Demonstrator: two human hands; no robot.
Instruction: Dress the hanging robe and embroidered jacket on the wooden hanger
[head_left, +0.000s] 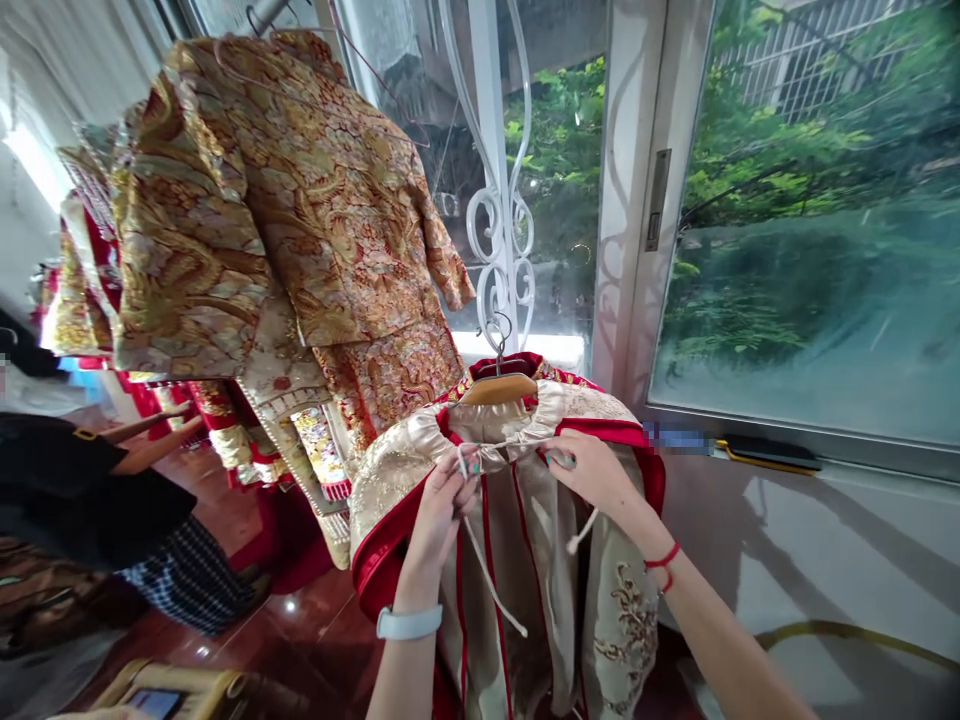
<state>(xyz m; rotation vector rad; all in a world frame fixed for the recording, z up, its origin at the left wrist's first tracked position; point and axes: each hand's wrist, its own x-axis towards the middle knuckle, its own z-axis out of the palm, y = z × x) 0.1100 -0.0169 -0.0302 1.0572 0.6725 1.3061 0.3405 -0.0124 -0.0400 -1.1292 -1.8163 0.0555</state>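
Note:
A cream satin garment with red trim [397,510] hangs on a wooden hanger [496,390] in front of me. A thin white drawstring [491,585] runs across its gathered neckline. My left hand [448,490] pinches the cord on the left of the neck, and one loose end dangles below it. On the right, my right hand [589,468] has its fingers closed on the cord close to the gathered collar. The other knotted end [574,543] hangs under that hand. Between the two hands the cord looks taut.
Gold and red brocade jackets [322,200] hang on a rack to the left. A person in dark clothes [82,510] stands at far left. A white scrolled window grille [499,230] is behind the hanger. A black and yellow object [772,457] lies on the window ledge.

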